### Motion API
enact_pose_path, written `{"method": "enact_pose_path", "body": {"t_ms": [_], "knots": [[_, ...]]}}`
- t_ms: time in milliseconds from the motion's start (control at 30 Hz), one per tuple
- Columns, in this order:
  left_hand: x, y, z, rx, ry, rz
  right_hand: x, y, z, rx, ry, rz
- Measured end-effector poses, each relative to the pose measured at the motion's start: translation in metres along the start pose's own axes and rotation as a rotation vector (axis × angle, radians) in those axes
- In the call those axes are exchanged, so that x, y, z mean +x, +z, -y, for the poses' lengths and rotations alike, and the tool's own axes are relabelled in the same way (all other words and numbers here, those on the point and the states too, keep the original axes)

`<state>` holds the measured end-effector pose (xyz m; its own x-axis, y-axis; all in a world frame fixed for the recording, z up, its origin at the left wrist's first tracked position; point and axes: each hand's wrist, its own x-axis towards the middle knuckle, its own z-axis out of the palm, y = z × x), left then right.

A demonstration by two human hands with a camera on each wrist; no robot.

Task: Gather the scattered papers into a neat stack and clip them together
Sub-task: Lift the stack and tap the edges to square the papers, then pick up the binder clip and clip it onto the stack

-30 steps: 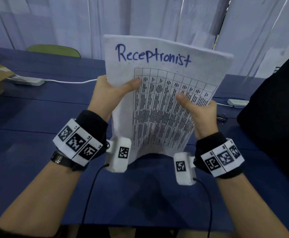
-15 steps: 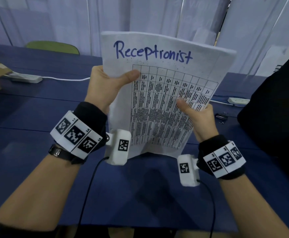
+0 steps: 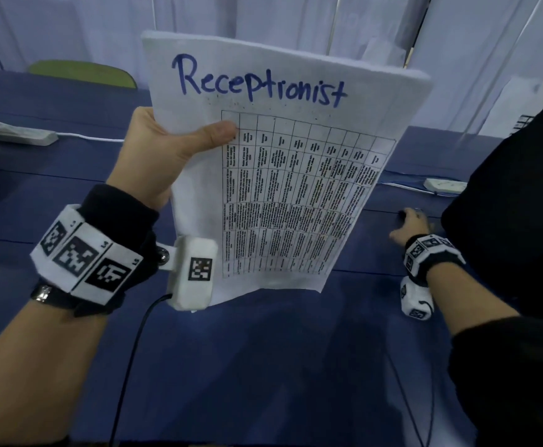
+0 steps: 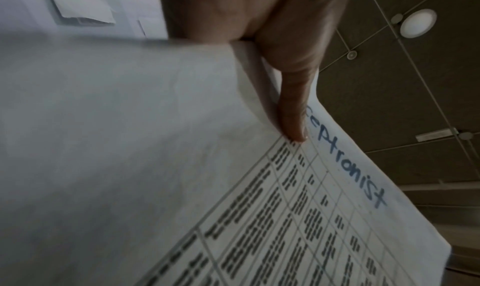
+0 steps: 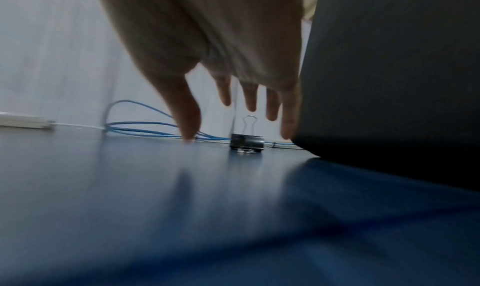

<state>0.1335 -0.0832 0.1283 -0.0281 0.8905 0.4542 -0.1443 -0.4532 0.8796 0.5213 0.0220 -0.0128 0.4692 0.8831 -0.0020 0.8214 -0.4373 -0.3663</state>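
Observation:
A stack of white papers point(image 3: 283, 175) with "Receptronist" handwritten in blue above a printed table stands upright over the blue table point(image 3: 263, 366). My left hand point(image 3: 163, 150) grips its left edge, thumb across the front sheet; the left wrist view shows that thumb on the papers point(image 4: 182, 167). My right hand point(image 3: 408, 225) is out at the right, low over the table, fingers spread and straight. A black binder clip point(image 5: 247, 143) stands on the table just beyond those fingers point(image 5: 249, 97), untouched. In the head view the hand hides the clip.
A black object point(image 3: 515, 227) fills the right side, close against my right hand. A white power strip point(image 3: 444, 186) and blue cables point(image 5: 145, 129) lie behind the clip. Another power strip point(image 3: 22, 133) lies far left, and a green chair back point(image 3: 83, 74) rises beyond the table.
My right hand let go of the papers and moved right and down toward the binder clip. The left hand alone now holds the stack, raised slightly.

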Motion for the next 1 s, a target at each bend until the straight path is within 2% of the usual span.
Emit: {"method": "enact_pose_path", "body": {"t_ms": [100,200,300,533,700,767,833,900,967,1000], "knots": [[0.004,0.001,0.002,-0.011,0.002,-0.023,0.024,-0.003,-0.007,-0.115,0.096,0.084],[0.006,0.001,0.004,-0.014,0.010,-0.019,0.052,-0.009,-0.009,-0.213,0.049,0.098],[0.007,-0.001,0.005,-0.008,0.015,0.002,0.070,-0.010,-0.011,-0.306,-0.006,0.188],[0.007,-0.002,0.006,0.029,0.030,0.000,0.045,-0.003,-0.004,-0.199,-0.169,0.114],[0.005,-0.003,0.004,0.032,0.033,0.020,0.013,-0.014,-0.006,0.015,-0.252,0.163],[0.005,-0.002,0.005,0.006,0.038,0.021,0.001,-0.023,-0.003,0.099,-0.211,0.070],[0.005,-0.003,0.005,-0.012,0.028,0.014,-0.004,-0.029,-0.003,0.112,-0.085,-0.018],[0.005,-0.004,0.006,-0.023,0.011,0.001,-0.004,-0.028,-0.005,0.068,0.046,0.052],[0.006,-0.004,0.007,-0.030,-0.003,-0.015,-0.004,-0.021,-0.004,0.047,0.103,0.130],[0.005,-0.004,0.007,-0.032,-0.005,-0.017,-0.004,-0.017,-0.004,0.055,0.108,0.117]]}}
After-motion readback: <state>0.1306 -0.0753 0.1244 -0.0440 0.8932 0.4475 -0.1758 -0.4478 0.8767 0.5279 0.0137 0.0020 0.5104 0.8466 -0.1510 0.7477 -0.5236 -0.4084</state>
